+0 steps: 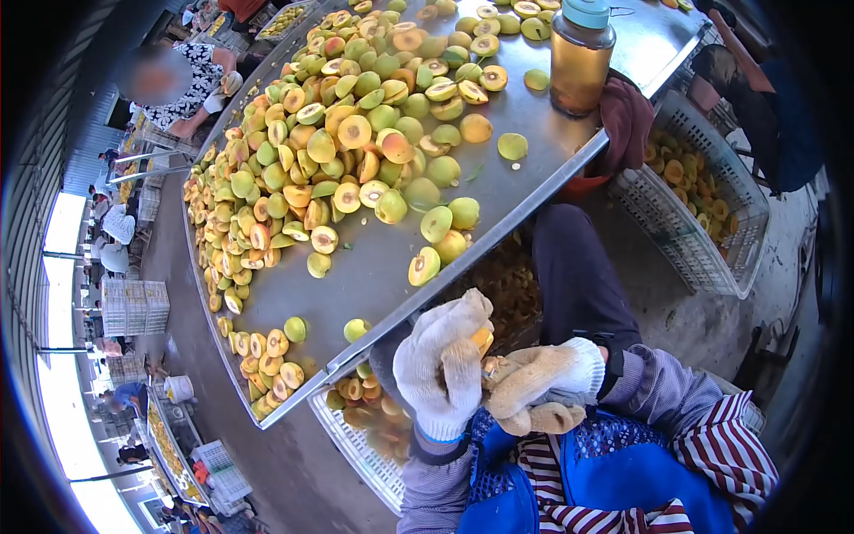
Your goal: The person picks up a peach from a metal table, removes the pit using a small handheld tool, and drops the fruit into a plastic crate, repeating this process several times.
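Note:
My left hand (442,365), in a white knitted glove, is closed around a yellow apricot half (483,340), mostly hidden by the fingers. Beside it my right hand (543,389), in a stained glove, is also closed, its fingertips almost meeting the left ones. A small brownish thing (492,366) shows at those fingertips, too small to name. Both hands are in front of my lap, just off the edge of the metal table (356,276). A large heap of halved green-yellow apricots (311,151) covers much of the table.
A bottle of brown liquid (581,62) and a dark red cloth (625,120) are at the table's near corner. White crates (743,240) of fruit stand right and below the table (356,445). Another person (182,89) works across the table; a dark-clothed person sits at right.

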The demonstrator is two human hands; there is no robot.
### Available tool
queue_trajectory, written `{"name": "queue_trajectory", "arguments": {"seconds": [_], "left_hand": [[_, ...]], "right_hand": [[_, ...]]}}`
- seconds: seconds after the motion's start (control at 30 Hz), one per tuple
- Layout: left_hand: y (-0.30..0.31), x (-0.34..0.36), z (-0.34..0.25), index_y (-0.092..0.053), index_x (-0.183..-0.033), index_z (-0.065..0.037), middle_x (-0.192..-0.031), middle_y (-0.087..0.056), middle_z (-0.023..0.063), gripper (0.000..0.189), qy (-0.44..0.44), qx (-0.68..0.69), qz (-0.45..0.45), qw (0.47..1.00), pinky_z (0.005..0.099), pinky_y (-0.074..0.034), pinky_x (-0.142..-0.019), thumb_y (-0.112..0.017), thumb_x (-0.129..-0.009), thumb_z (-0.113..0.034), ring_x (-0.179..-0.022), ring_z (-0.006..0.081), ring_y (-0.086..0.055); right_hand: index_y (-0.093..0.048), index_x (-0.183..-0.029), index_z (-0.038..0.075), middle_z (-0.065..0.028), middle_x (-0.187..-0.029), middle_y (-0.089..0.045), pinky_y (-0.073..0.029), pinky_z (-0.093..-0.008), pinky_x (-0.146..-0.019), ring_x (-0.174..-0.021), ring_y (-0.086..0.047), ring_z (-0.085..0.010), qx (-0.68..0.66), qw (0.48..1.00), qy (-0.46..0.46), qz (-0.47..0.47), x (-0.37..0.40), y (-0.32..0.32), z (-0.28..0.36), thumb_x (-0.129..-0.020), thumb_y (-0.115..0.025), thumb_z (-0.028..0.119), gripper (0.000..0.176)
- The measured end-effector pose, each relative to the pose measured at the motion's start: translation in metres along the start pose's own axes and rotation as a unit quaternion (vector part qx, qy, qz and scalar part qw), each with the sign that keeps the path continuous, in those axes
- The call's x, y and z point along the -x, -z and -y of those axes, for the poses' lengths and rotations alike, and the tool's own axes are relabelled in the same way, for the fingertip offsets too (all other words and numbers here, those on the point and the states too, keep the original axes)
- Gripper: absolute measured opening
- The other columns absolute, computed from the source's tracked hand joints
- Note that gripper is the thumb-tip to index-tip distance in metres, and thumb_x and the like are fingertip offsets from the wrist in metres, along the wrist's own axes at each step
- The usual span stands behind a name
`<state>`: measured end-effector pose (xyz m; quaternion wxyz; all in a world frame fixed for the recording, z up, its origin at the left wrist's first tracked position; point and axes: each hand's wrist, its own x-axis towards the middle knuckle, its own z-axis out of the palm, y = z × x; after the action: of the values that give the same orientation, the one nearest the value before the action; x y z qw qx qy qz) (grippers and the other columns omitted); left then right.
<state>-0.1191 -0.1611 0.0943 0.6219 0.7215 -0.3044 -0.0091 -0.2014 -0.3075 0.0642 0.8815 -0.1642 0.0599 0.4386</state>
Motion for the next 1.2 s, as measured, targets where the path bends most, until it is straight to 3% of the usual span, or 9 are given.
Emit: {"name": "queue_trajectory", "arguments": {"seconds": [0.17,0.3,0.47,0.57,0.7,0.93,1.03,1.1,1.2], "left_hand": [[-0.010,0.004,-0.017,-0.061,-0.100,0.002,-0.086,-0.064,0.0183,0.056,0.190,0.269,-0.038,0.943,0.0336,-0.053,-0.060,-0.046,-0.099,-0.052,-0.065,0.0256,-0.063],[0.003,0.001,-0.004,-0.061,-0.101,-0.002,-0.085,-0.063,0.0135,0.050,0.380,0.538,-0.079,0.748,0.0253,-0.043,-0.041,-0.040,-0.103,-0.047,-0.058,0.0183,-0.058],[0.059,0.030,0.011,-0.061,-0.108,0.000,-0.091,-0.064,0.0156,0.055,0.319,0.094,-0.231,0.915,0.0214,-0.041,-0.042,-0.041,-0.102,-0.051,-0.068,0.0187,-0.063],[0.148,0.065,0.050,-0.069,-0.103,0.000,-0.103,-0.068,0.0129,0.035,0.197,-0.470,-0.008,0.860,0.0388,-0.049,-0.086,-0.058,-0.095,-0.031,-0.094,0.0274,-0.064],[0.160,0.048,0.078,-0.071,-0.104,-0.007,-0.107,-0.068,0.0145,0.036,0.306,-0.444,-0.086,0.838,0.0425,-0.046,-0.092,-0.060,-0.090,-0.039,-0.101,0.0328,-0.062],[0.170,-0.026,0.162,-0.061,-0.118,-0.005,-0.117,-0.065,0.0188,0.071,0.430,-0.561,0.152,0.691,0.0446,-0.046,-0.096,-0.063,-0.075,-0.061,-0.109,0.0362,-0.062],[0.174,-0.032,0.157,-0.060,-0.117,-0.002,-0.118,-0.063,0.0175,0.063,0.392,-0.483,0.151,0.768,0.0422,-0.052,-0.090,-0.064,-0.081,-0.053,-0.108,0.0308,-0.064],[0.167,-0.029,0.149,-0.056,-0.122,-0.002,-0.118,-0.062,0.0122,0.051,0.422,-0.054,0.034,0.904,0.0331,-0.057,-0.075,-0.070,-0.084,-0.033,-0.102,0.0220,-0.065],[0.130,-0.016,0.103,-0.051,-0.130,-0.003,-0.117,-0.061,0.0103,0.055,0.307,0.315,-0.013,0.898,0.0285,-0.057,-0.071,-0.073,-0.085,-0.024,-0.097,0.0180,-0.065]], "right_hand": [[-0.062,-0.111,0.005,-0.0052,-0.087,-0.067,-0.051,-0.0226,-0.051,-0.064,-0.065,-0.0122,0.005,0.994,-0.031,0.106,-0.006,0.016,-0.007,-0.096,-0.061,0.027,0.026],[-0.061,-0.101,0.002,-0.0059,-0.078,-0.065,-0.048,-0.0235,-0.044,-0.056,-0.062,-0.0129,0.010,0.981,0.005,0.194,-0.019,0.015,-0.010,-0.097,-0.059,0.025,0.023],[-0.057,-0.099,-0.006,-0.0090,-0.058,-0.060,-0.045,-0.0225,-0.034,-0.041,-0.059,-0.0157,0.108,0.992,-0.004,0.071,-0.011,0.010,0.002,-0.099,-0.056,0.019,0.025],[-0.058,-0.088,-0.002,-0.0079,-0.059,-0.060,-0.046,-0.0220,-0.034,-0.041,-0.058,-0.0127,0.086,0.996,-0.028,-0.029,-0.005,0.015,0.007,-0.098,-0.057,0.020,0.025],[-0.061,-0.084,0.005,-0.0036,-0.056,-0.057,-0.039,-0.0203,-0.036,-0.040,-0.051,-0.0091,0.213,0.965,-0.115,-0.100,-0.024,-0.019,0.018,-0.091,-0.065,0.033,0.029],[-0.058,-0.083,0.011,0.0000,-0.056,-0.056,-0.038,-0.0191,-0.038,-0.042,-0.050,-0.0059,0.290,0.936,-0.082,-0.182,-0.034,-0.032,0.016,-0.092,-0.063,0.033,0.024],[-0.058,-0.083,0.011,0.0003,-0.057,-0.057,-0.038,-0.0189,-0.038,-0.042,-0.051,-0.0057,0.310,0.929,-0.071,-0.190,-0.037,-0.034,0.016,-0.092,-0.062,0.033,0.024],[-0.059,-0.086,0.009,-0.0007,-0.059,-0.059,-0.040,-0.0192,-0.039,-0.044,-0.053,-0.0063,0.334,0.920,-0.054,-0.199,-0.038,-0.030,0.014,-0.092,-0.063,0.034,0.026],[-0.062,-0.091,0.007,-0.0026,-0.067,-0.064,-0.043,-0.0189,-0.041,-0.048,-0.057,-0.0064,0.384,0.893,-0.044,-0.229,-0.046,-0.031,0.015,-0.092,-0.066,0.036,0.030]]}}
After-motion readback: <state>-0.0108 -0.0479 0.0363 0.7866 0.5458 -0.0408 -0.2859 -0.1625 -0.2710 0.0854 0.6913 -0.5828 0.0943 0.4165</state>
